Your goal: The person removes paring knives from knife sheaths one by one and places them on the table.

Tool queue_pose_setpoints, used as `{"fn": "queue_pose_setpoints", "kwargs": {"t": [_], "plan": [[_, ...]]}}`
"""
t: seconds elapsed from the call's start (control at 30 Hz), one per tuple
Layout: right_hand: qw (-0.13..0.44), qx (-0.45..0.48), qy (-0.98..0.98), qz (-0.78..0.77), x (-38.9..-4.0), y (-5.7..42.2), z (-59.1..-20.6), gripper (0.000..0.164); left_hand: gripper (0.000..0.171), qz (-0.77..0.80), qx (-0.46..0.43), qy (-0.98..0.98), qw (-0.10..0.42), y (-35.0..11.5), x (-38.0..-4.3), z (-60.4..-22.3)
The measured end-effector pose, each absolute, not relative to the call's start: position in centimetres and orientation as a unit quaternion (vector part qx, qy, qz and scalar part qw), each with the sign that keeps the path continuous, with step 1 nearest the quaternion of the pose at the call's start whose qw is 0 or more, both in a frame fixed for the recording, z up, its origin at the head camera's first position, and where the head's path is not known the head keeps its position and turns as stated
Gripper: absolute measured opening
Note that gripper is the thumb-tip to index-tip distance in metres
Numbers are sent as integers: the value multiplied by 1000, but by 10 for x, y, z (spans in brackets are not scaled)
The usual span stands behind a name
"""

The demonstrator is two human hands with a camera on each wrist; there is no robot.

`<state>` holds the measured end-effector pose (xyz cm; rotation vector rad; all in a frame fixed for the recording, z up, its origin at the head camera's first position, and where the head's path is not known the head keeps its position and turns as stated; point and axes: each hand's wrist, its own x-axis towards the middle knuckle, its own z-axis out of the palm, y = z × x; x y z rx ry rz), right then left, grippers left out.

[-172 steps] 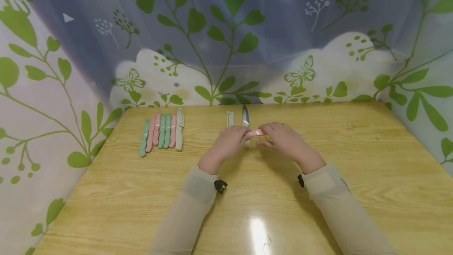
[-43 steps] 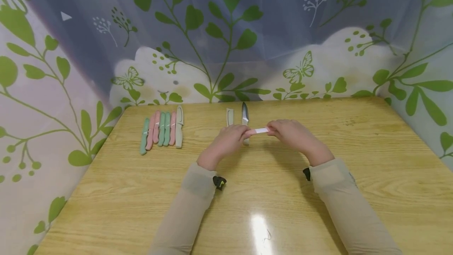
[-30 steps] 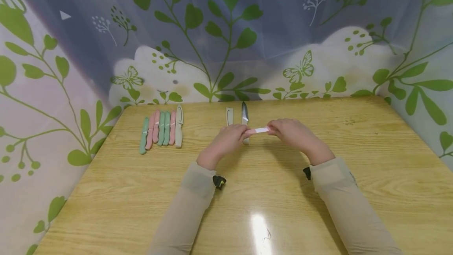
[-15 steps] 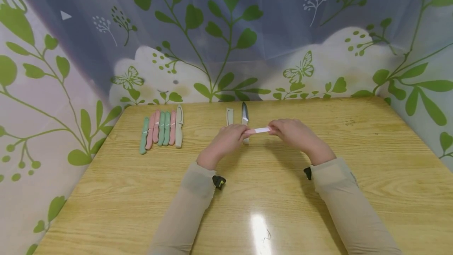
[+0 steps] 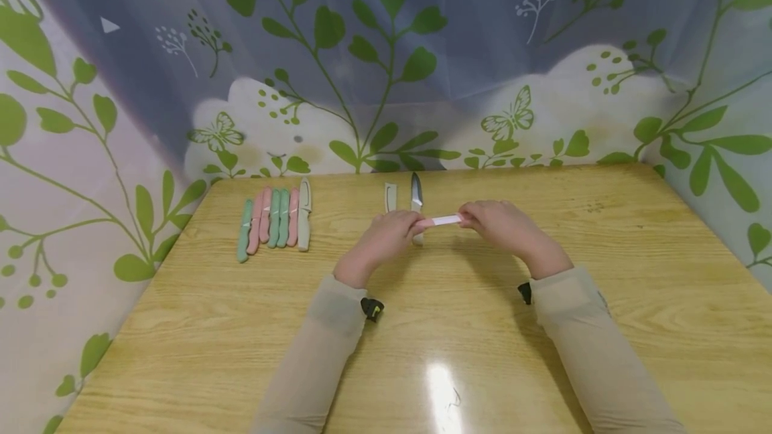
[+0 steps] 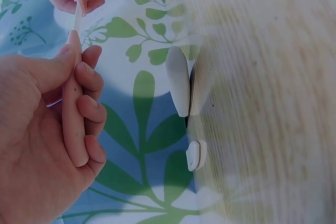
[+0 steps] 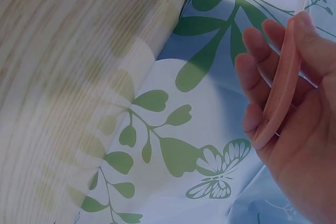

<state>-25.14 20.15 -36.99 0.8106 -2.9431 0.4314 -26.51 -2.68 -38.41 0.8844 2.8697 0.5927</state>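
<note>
A pink knife (image 6: 74, 98) is held between both hands, with a bright bare stretch of blade (image 5: 446, 220) showing. My left hand (image 5: 389, 236) grips its handle, fingers curled around it. A slim, curved pink sheath (image 7: 283, 80) is in my right hand (image 5: 503, 228), pinched near the blade end; it lies along the fingers in the right wrist view. The blade's far end is hidden there. Behind the left hand lie an unsheathed beige knife (image 5: 417, 196), its handle partly covered, and a beige sheath (image 5: 391, 196).
Left on the wooden table (image 5: 470, 340) lies a row of several sheathed pink and green knives (image 5: 274, 220). A larger beige knife (image 5: 305, 220) ends that row on the right. A leaf-patterned cloth (image 5: 301, 86) rises directly behind the table's back edge.
Compared with several seconds ago, the right hand is farther right and more blade shows between the hands. Over the last second both hands stay nearly still.
</note>
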Motion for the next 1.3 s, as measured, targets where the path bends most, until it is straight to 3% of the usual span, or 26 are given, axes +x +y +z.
{"fn": "queue_pose_setpoints", "kwargs": {"t": [0.97,1.17,1.3], "plan": [[27,246,-958,146,-254,211,-369,18,35,193,278,940,31,-29,-266,-384],[14,213,-964,160,-252,227,-363,25,40,213,267,939,42,-32,-265,-385],[1,179,-969,171,-251,237,-360,35,33,228,261,937,42,-33,-267,-387]]}}
